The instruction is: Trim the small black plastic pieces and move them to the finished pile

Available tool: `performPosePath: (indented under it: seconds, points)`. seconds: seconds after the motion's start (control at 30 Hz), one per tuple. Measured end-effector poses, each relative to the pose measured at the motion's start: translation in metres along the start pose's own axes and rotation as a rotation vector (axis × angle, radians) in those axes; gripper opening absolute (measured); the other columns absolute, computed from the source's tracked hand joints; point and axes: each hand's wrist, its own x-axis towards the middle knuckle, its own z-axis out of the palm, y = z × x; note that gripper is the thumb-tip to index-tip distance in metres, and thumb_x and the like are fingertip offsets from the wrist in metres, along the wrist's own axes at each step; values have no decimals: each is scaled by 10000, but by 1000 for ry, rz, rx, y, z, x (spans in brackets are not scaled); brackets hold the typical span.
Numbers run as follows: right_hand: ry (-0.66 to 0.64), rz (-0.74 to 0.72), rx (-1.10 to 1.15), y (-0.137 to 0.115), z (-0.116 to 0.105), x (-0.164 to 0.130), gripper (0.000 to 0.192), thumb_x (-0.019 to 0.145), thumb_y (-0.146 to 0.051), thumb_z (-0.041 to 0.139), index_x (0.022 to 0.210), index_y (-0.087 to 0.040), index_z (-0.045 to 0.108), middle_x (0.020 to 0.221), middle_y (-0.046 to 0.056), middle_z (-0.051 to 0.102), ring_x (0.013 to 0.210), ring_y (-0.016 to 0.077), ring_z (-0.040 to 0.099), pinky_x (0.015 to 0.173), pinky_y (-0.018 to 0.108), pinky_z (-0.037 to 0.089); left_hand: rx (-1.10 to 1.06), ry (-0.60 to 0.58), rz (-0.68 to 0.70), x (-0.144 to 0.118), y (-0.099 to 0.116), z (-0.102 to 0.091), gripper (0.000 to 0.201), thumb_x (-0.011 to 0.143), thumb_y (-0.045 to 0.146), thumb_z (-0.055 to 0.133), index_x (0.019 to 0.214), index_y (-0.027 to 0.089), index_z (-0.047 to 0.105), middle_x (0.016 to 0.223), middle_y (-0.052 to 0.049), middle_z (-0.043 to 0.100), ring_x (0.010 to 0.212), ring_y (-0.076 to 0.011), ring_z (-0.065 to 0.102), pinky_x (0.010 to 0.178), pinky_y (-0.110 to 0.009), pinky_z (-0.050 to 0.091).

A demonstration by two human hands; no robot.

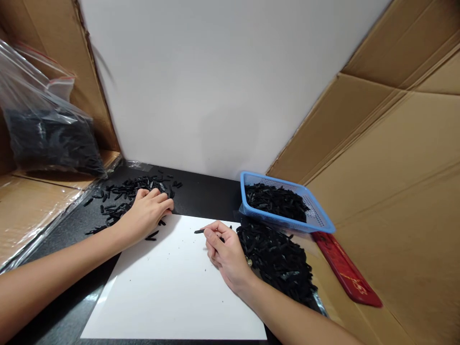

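Note:
My right hand (226, 256) is over the white sheet (172, 292), its thumb and forefinger pinching a thin black sliver (199, 231) that points left. Curled downward, my left hand (151, 211) rests at the near right side of a loose scatter of black slivers (124, 189), touching the sheet's far left corner. Its fingertips are hidden, so what they grip does not show. Beside my right wrist lies a larger heap of black slivers (276, 263). Small dark crumbs dot the sheet.
Behind the heap stands a blue basket (321, 218) of black slivers. A clear zip bag (53, 134) of dark material leans at left. Cardboard panels (395, 167) and a white board (223, 86) wall in the dark tabletop (208, 194). A red flat object (350, 273) lies right.

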Motion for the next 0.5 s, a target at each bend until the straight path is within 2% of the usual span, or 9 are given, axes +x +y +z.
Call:
performPosePath:
  seconds: [0.13,0.3,0.5]
  points:
    - [-1,4,0,0,0,-1,271,739,-398,733,757,-173,584,440,-99,437,354,27,170,338,177,95,-117,-51,-30,1,2,-3,218,891,152,428,760,216,589,781,-39,642,782,-221,519,718,-355,307]
    - [2,0,-20,1,-1,-2,270,732,-404,736,790,-169,616,443,-92,458,352,29,183,333,176,109,-339,-73,-119,-1,5,-4,160,896,178,391,842,228,533,849,-26,570,791,-198,528,695,-301,391]
    - [-8,-12,-27,3,-2,-1,254,741,-391,729,799,-167,625,440,-93,456,351,29,191,331,172,122,-518,-68,-188,0,16,-11,113,861,193,444,782,216,522,805,-8,540,744,-175,515,675,-283,390]
